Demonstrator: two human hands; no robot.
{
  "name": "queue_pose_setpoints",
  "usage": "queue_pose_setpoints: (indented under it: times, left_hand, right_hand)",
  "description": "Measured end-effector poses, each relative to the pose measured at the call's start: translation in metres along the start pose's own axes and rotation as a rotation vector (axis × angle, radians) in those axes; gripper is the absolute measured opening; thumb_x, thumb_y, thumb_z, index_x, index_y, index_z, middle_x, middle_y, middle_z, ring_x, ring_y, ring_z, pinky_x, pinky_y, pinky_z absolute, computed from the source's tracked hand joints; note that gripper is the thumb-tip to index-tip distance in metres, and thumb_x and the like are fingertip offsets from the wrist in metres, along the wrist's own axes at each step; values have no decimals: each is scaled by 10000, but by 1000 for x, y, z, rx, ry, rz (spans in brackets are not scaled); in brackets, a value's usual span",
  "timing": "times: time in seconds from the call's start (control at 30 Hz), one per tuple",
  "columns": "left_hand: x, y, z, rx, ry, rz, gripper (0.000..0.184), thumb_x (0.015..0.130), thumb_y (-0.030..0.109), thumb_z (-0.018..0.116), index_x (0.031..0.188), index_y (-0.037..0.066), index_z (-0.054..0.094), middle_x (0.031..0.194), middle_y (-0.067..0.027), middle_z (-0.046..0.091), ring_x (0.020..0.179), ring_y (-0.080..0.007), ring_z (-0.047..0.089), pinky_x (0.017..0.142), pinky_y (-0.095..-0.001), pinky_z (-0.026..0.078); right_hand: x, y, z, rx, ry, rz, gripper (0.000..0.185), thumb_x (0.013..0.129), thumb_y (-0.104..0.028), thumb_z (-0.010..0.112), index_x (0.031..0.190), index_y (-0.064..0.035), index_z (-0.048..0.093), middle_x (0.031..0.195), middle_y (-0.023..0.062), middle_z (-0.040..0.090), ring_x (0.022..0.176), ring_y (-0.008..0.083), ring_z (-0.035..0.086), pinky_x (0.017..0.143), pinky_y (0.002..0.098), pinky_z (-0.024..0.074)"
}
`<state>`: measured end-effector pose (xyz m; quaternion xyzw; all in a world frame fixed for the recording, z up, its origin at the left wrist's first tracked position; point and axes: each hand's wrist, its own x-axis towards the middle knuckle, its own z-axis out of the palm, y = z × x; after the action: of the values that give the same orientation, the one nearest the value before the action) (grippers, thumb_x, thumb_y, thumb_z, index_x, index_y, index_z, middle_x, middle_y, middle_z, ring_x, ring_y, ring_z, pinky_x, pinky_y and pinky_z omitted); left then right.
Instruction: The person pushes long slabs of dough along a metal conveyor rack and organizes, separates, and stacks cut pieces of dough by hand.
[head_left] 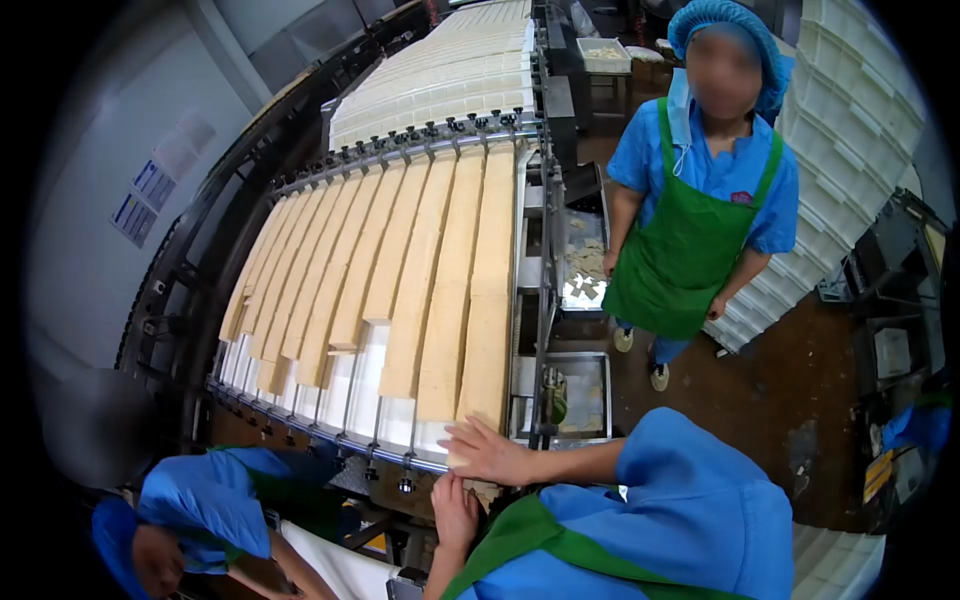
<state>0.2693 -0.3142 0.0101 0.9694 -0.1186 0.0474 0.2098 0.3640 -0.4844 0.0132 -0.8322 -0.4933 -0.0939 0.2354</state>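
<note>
My right hand [490, 454] is open, fingers spread over the near end of the rightmost long pale-yellow slab [488, 340], at the conveyor's front edge. Just below it, my left hand [455, 512] is raised against the front edge with its fingers mostly extended; I see nothing held in it, though its palm side is partly hidden. The slabs lie side by side on the white conveyor bed [372, 352], their near ends uneven. They look soft and cake-like, but their exact kind is unclear. Thin metal rods [378, 425] run between the lanes.
Across the conveyor's right side stands a person in a green apron [690, 240]. Another person in blue [205, 505] bends at the lower left. White stacked crates [850, 130] rise at the right. Metal trays [585, 385] sit beside the conveyor; a knobbed bar [430, 135] crosses it.
</note>
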Motion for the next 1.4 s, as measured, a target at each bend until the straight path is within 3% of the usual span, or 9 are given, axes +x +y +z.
queue_pose_setpoints:
  times: [0.17, 0.33, 0.5, 0.7, 0.97, 1.07, 1.2, 1.3, 1.4]
  left_hand:
    - [6, 5, -2, 33, -35, 18, 451, 757, 83, 639, 1175, -23, 508, 1218, -180, 484, 1219, -351, 407, 991, -450, 339]
    - [-23, 1, -20, -177, 71, -123, 387, 779, 49, 630, 1158, 46, 553, 1232, -162, 499, 1153, -356, 474, 980, -433, 369]
    - [-93, -33, -22, -496, 354, -526, 207, 850, 26, 568, 1054, 2, 592, 1005, -159, 582, 883, -282, 605, 789, -340, 490]
    - [-217, -79, 4, -352, 860, -1079, 163, 883, 95, 554, 1015, 18, 611, 866, -143, 592, 795, -254, 594, 725, -337, 474]
    - [-394, -131, 8, 81, 1226, -1745, 563, 792, 112, 678, 1286, 19, 426, 912, -152, 516, 786, -259, 526, 757, -366, 458]
    - [-426, -138, -14, -13, 1343, -1868, 719, 744, 122, 731, 1346, 14, 354, 936, -168, 502, 805, -263, 516, 783, -372, 452]
    - [-457, -173, -21, -159, 1410, -1846, 837, 695, 123, 773, 1369, -17, 297, 981, -180, 492, 819, -275, 521, 786, -381, 453]
    - [-464, -203, -22, 207, 1322, -1783, 791, 667, 106, 793, 1309, -55, 361, 948, -171, 520, 779, -245, 536, 729, -359, 472]
    - [-452, -204, -77, -313, 1537, -1686, 638, 645, 107, 800, 1156, -94, 475, 871, -191, 590, 804, -297, 580, 725, -369, 480]
  right_hand:
    - [-7, 4, 5, -21, 1, -4, 296, 790, -225, 547, 1079, -193, 606, 1443, 135, 337, 1358, 332, 278, 1084, 584, 201]
    - [-13, 7, 19, -34, -6, -73, 331, 799, -254, 567, 1120, -181, 597, 1447, 138, 329, 1338, 341, 309, 1080, 585, 211]
    - [12, -3, 22, 192, -91, 40, 427, 772, -292, 690, 1154, -132, 586, 1385, 168, 393, 1324, 376, 309, 1058, 594, 237]
    - [91, -74, 30, 266, -297, -157, 422, 760, -177, 702, 1154, -85, 582, 1394, 186, 377, 1337, 420, 260, 1078, 543, 232]
    - [187, -208, 137, 442, -677, -576, 482, 756, -142, 703, 1209, -87, 546, 1450, 180, 302, 1344, 412, 259, 1079, 459, 286]
    - [235, -271, 183, 453, -795, -695, 469, 786, -182, 682, 1209, -38, 542, 1443, 189, 310, 1351, 398, 252, 1081, 437, 296]
    - [296, -349, 255, 471, -795, -831, 549, 780, -187, 686, 1265, -17, 490, 1459, 186, 289, 1360, 392, 237, 1095, 424, 281]
    - [335, -407, 311, 416, -764, -902, 611, 776, -207, 692, 1293, 10, 447, 1469, 185, 273, 1366, 386, 223, 1106, 415, 266]
    - [374, -466, 364, 359, -747, -924, 676, 773, -231, 700, 1323, 22, 398, 1469, 183, 274, 1370, 376, 218, 1111, 420, 253]
